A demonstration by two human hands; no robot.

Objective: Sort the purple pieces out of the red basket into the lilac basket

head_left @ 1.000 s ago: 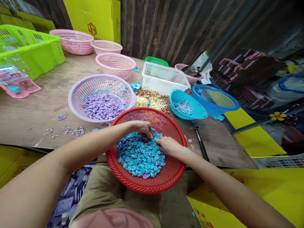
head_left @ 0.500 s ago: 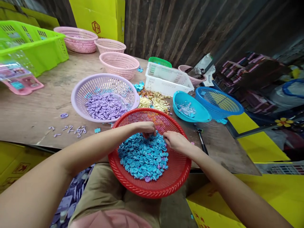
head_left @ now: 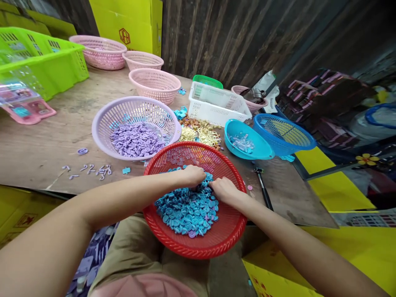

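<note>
A red plastic basket (head_left: pixel 229 231) sits tilted over my lap against the table edge. Inside it lies a heap of small round blue plastic pieces (head_left: pixel 185 214), with a few purple ones (head_left: pixel 192 234) mixed in. My left hand (head_left: pixel 194 176) is curled down into the upper part of the heap, its fingertips hidden among the pieces. Close beside it on the right, my right hand (head_left: pixel 224 189) is closed, fingertips at the heap's edge. What either hand pinches, if anything, cannot be made out.
Behind the red basket stands a lilac basket (head_left: pixel 99 134) of purple pieces. To the right are a turquoise bowl (head_left: pixel 262 152) with clear parts, a blue basket (head_left: pixel 297 142) and a black-handled tool (head_left: pixel 264 192). A white crate (head_left: pixel 210 113) stands farther back; small purple hooks (head_left: pixel 105 170) lie at left.
My left hand has moved slightly down and right, deeper into the blue pieces. My right hand has shifted slightly down. The baskets stay nearly in place.
</note>
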